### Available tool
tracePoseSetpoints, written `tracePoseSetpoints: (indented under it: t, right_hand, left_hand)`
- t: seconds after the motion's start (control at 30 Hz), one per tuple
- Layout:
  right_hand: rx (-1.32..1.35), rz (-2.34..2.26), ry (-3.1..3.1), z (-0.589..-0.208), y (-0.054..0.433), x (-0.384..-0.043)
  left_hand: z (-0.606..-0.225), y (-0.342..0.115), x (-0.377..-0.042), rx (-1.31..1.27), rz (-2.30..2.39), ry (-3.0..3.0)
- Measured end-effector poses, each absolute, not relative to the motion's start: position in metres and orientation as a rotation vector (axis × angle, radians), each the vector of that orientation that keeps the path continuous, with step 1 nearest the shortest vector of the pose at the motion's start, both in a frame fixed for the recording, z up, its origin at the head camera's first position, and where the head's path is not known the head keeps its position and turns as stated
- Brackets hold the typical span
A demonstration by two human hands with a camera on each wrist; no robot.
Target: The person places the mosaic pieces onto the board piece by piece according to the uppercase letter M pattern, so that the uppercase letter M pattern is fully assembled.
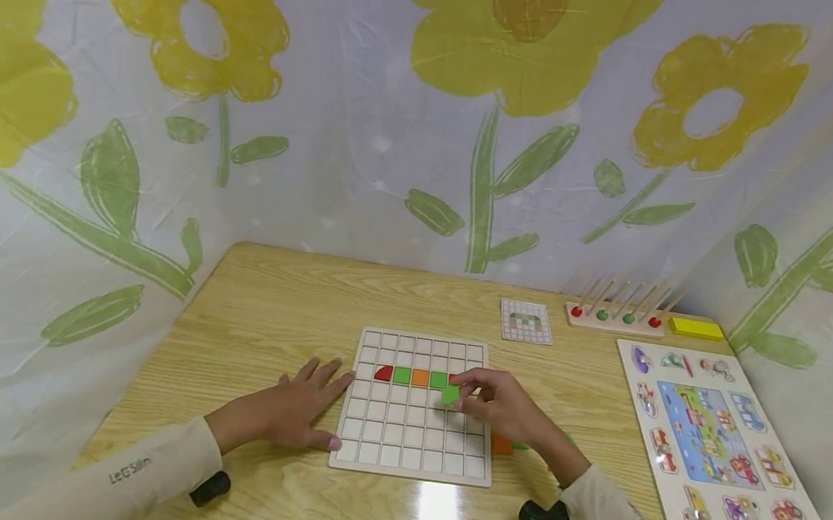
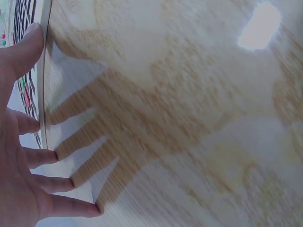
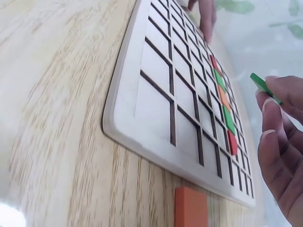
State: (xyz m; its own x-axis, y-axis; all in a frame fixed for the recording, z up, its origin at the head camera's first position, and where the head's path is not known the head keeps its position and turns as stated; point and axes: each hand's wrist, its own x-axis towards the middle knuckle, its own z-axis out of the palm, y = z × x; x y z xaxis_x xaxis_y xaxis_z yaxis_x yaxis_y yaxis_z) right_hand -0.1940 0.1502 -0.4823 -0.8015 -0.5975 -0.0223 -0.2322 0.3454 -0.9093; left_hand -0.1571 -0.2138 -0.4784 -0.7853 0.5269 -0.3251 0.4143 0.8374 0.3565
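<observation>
A white grid board [image 1: 403,436] lies on the wooden table. One row of it holds a red quarter-round tile [image 1: 384,372], a green tile [image 1: 401,375], an orange tile [image 1: 420,377], another green tile [image 1: 438,379] and a red tile [image 3: 232,143] at the right end. Between thumb and fingers my right hand [image 1: 499,404] pinches a loose green tile [image 1: 451,394] above the board, just nearer than that row. My left hand [image 1: 289,409] rests with spread fingers at the board's left edge, its thumb on the frame.
Orange [image 3: 191,208] and green pieces lie by the board's right edge, partly under my right forearm. Behind stands a pattern card [image 1: 527,322]. Farther right are a peg stand [image 1: 615,319] with beads, a yellow block [image 1: 696,328] and a picture puzzle board [image 1: 730,449].
</observation>
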Motion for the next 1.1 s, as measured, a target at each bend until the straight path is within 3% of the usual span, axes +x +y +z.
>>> tracePoseSetpoints:
  t: [1.1]
  right_hand:
    - [-0.806,-1.413,2.268,-0.475,0.108,-0.193]
  left_hand:
    - [-0.477,-0.214,-0.154,0.696,0.394,2.601]
